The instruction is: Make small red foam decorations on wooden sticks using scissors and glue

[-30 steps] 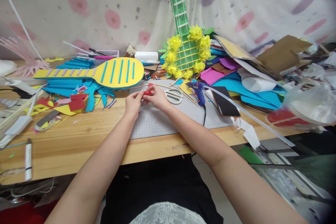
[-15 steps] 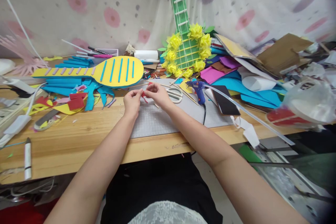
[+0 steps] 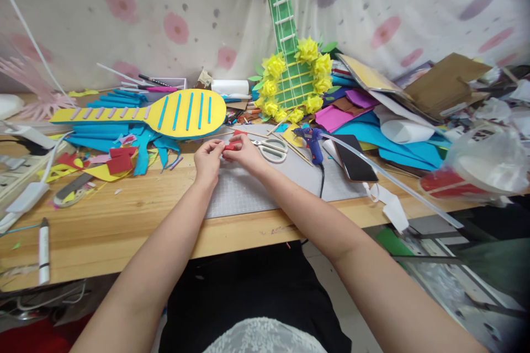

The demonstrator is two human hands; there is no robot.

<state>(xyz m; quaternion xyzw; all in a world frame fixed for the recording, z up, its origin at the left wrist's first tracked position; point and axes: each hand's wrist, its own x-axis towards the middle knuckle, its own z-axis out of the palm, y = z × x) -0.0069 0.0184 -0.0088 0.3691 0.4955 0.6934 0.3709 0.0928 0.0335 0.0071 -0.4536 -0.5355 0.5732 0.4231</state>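
Note:
Between my hands is a small piece of red paper [image 3: 232,146], pinched from both sides above the grey cutting mat [image 3: 244,193]. My left hand [image 3: 207,161] closes thumb and fingertips on its left end. From the right, my right hand [image 3: 247,153] grips it too, its fingers partly covering the paper. A pair of scissors [image 3: 273,150] with pale handles lies on the mat just right of my right hand. Behind my hands rests a yellow paddle-shaped paper instrument [image 3: 186,114] with blue strips. A blue glue gun [image 3: 313,146] lies farther right.
A green paper guitar [image 3: 296,84] with yellow flowers leans against the curtain. A phone [image 3: 355,157] lies on the mat's right side. Paper scraps [image 3: 120,160] and a utility knife [image 3: 73,188] are at left, a marker [image 3: 43,251] near the front edge. A plastic-covered cup [image 3: 476,168] stands right.
My right-hand fingers have shifted slightly on the red paper, and more of it shows between the hands. The left hand has barely moved.

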